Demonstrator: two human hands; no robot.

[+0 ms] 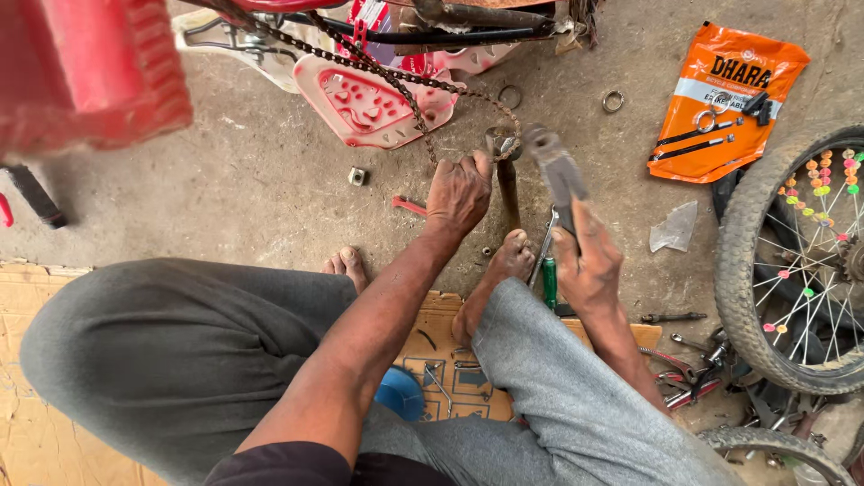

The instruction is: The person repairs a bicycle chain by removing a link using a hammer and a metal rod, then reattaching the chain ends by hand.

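Nearest the camera, grey trousers (180,360) cover both bent knees above a cardboard sheet (27,360) at the floor's lower left corner, and a blue lid (400,393) shows between the legs. Further out, the right hand (587,261) is wrapped tight around the handle of grey pliers (556,166), whose head meets the chain. Just beside it, the left hand (459,191) is closed over a rusty chain (396,85) and presses it against a metal rod (507,189) standing on the concrete floor (225,180). A bicycle wheel (792,261) with coloured beads lies at the floor's right edge. Beyond, the chain runs up over a pink guard (369,108), and an orange packet (729,99) carrying small tools lies toward the far right corner
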